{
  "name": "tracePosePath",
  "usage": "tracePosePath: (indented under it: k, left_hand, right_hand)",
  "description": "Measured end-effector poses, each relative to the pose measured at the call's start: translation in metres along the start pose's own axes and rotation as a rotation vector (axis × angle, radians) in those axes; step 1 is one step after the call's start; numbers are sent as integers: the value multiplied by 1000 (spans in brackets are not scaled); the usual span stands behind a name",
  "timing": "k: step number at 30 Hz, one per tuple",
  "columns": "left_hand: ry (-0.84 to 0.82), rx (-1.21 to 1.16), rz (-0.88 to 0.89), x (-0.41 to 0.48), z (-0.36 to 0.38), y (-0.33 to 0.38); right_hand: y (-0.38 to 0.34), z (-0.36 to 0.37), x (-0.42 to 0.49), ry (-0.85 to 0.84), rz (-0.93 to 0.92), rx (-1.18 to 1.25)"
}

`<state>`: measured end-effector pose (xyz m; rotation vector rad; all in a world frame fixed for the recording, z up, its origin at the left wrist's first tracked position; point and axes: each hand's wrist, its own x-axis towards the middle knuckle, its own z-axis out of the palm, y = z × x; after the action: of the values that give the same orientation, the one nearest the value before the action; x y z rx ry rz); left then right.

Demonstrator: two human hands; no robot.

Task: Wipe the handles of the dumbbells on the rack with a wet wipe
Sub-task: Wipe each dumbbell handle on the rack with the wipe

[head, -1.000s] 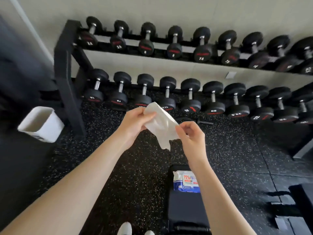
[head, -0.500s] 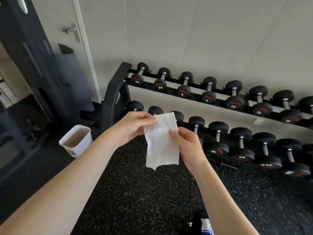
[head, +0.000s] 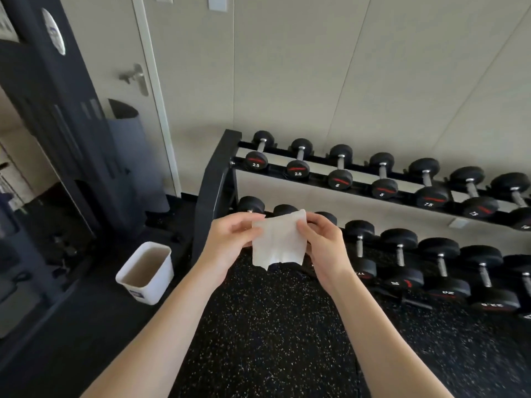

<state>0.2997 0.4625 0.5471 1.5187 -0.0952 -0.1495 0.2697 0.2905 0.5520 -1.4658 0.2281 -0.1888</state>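
Observation:
A white wet wipe (head: 278, 242) hangs spread between both hands in front of me. My left hand (head: 230, 242) pinches its left edge and my right hand (head: 323, 245) pinches its right edge. Behind them stands a black two-tier dumbbell rack (head: 215, 191). Black dumbbells with metal handles fill both tiers; the top-left one is marked 2.5 (head: 256, 159). The wipe and my hands cover the leftmost dumbbells of the lower tier, whose far ends (head: 251, 204) show above my fingers. The wipe touches no handle.
A white waste bin (head: 146, 272) stands on the floor left of the rack. Dark gym equipment (head: 57, 139) and a door with a lever handle (head: 135, 76) are further left. Black speckled rubber flooring (head: 273, 326) lies below my arms.
My view has swung up and left, so the wipe pack and bench have dropped out of sight. The wipe is now folded shorter and held wider between both hands, closer to the rack.

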Motion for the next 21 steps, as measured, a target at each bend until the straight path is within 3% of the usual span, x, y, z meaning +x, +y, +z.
tracePosePath:
  k: [4, 8, 13, 18, 21]
  left_hand:
    - [41, 94, 63, 33, -13, 2]
    - [-20, 231, 56, 73, -19, 9]
    - [54, 463, 114, 143, -11, 14]
    - [127, 576, 189, 217, 6, 20]
    - [78, 393, 94, 254, 12, 24]
  right_hand:
    - [5, 6, 31, -80, -38, -9]
    - [4, 11, 73, -145, -114, -288]
    - [0, 15, 147, -66, -217, -604]
    - [-14, 5, 221, -78, -209, -567]
    - [-22, 0, 257, -145, -124, -317]
